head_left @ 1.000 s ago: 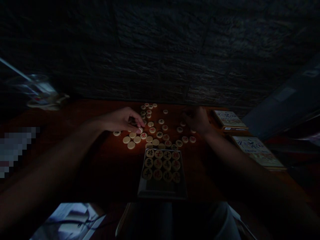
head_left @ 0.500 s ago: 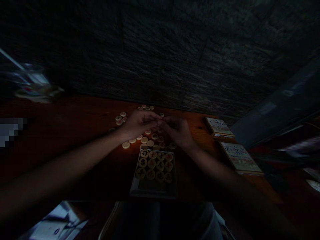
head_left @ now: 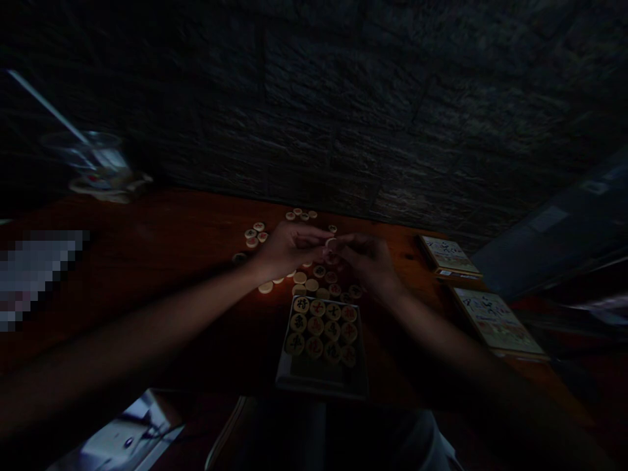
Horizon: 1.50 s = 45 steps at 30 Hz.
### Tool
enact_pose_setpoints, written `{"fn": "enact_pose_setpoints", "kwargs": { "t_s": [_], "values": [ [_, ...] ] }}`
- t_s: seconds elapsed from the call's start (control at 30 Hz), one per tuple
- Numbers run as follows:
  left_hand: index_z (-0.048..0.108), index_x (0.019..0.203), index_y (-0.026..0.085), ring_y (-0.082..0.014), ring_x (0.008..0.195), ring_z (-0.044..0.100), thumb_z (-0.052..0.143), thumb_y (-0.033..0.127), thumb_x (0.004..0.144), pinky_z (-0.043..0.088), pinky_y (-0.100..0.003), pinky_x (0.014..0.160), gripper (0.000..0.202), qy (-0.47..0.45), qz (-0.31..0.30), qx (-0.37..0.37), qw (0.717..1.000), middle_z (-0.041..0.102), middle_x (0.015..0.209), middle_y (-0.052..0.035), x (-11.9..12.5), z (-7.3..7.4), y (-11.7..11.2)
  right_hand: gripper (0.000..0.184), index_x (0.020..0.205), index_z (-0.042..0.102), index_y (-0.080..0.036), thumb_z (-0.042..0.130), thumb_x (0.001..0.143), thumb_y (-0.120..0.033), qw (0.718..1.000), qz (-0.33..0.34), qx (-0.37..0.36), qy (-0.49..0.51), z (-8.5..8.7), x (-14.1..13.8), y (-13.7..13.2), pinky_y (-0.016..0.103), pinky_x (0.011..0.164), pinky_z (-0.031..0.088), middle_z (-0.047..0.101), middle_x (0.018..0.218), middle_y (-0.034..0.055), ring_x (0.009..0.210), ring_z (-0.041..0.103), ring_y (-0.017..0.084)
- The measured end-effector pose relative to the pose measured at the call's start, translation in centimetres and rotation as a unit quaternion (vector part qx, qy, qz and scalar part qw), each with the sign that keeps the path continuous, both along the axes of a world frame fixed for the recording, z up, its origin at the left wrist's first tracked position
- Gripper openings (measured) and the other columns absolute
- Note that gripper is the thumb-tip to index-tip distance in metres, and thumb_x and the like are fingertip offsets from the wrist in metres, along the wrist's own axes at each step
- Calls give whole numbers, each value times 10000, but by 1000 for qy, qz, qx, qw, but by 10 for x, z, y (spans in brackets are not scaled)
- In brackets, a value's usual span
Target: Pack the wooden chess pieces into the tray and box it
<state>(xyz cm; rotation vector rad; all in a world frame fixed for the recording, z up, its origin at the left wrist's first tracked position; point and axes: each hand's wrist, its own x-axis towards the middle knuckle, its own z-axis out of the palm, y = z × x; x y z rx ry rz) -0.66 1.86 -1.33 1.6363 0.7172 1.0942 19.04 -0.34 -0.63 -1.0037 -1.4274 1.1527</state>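
The left hand [head_left: 284, 252], which a second ago had its fingertips down among the scattered pieces, now sits closer to the middle, thumb and fingers closed on a pale round piece [head_left: 331, 243]. The right hand [head_left: 367, 265] was then well apart at the right side of the spread; it now meets the left, its own thumb and fingertips pinching the same piece from the other side. Half a second ago the two hands had already come together. The piece is held above the table [head_left: 196, 261], beyond the tray; its marking is too dim to read. As for containers, at the far left a clear cup [head_left: 105, 154] with a straw [head_left: 46, 104] leaning out stands on a pale dish [head_left: 110, 191], its contents too dark to make out. In the middle, the open tray [head_left: 318, 386] holds twelve round pieces in three rows of four, marked in black and red, as a second ago; they fill its far part, and loose pieces [head_left: 311, 285] lie just beyond its edge. On the right, two flat boxes [head_left: 498, 317] with printed covers lie on the table, one behind the other.
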Motion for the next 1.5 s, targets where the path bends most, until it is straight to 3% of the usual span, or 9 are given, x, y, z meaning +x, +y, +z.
{"fn": "enact_pose_setpoints", "kwargs": {
  "t_s": [0.13,0.3,0.6,0.9,1.1,1.27,1.5],
  "values": [
    [795,1117,144,-186,847,812,836,235,804,633,-262,754,329,-1,2,7,1000,844,990,-101,3,2,-6,370,773,814,-181,891,751,-542,1000,-12,16,-18,-2,-1,-2,234,540,498,739,665,29,562,637,125],
    [792,1095,142,-176,745,798,847,263,804,613,-231,638,321,13,40,5,999,838,891,-82,5,7,-10,351,799,834,-196,857,784,-546,999,-11,23,-26,-1,-2,-2,240,565,506,743,665,25,582,645,134],
    [830,1037,164,-227,818,829,862,338,808,694,-341,793,288,-61,22,-88,994,847,927,-80,5,6,-11,266,893,851,-196,825,816,-449,996,-21,51,-63,-3,1,0,253,606,538,769,713,24,625,676,147],
    [821,987,164,-194,825,815,848,215,760,649,-260,738,234,-7,38,28,999,846,926,-68,7,3,-14,354,744,805,-195,891,743,-539,997,-30,39,-60,-2,0,-3,238,536,494,743,653,25,561,635,132],
    [814,1058,168,-217,833,820,864,228,768,659,-285,735,300,-6,30,4,1000,847,942,-79,5,6,-14,372,799,815,-194,915,711,-542,1000,-3,-14,9,3,-4,-5,254,560,532,757,690,25,587,658,137],
    [829,1101,171,-247,892,826,903,284,761,683,-327,787,365,-18,26,-26,999,848,1004,-92,2,8,-12,366,904,836,-197,958,665,-446,997,5,-55,62,4,-3,-4,267,648,561,768,726,16,645,678,132],
    [829,1104,184,-249,922,825,905,337,785,696,-389,865,362,-69,10,-73,995,845,1047,-82,3,7,-11,316,949,854,-248,955,651,-279,996,21,-22,79,0,2,-1,287,719,576,815,820,6,689,706,138]
  ]
}}
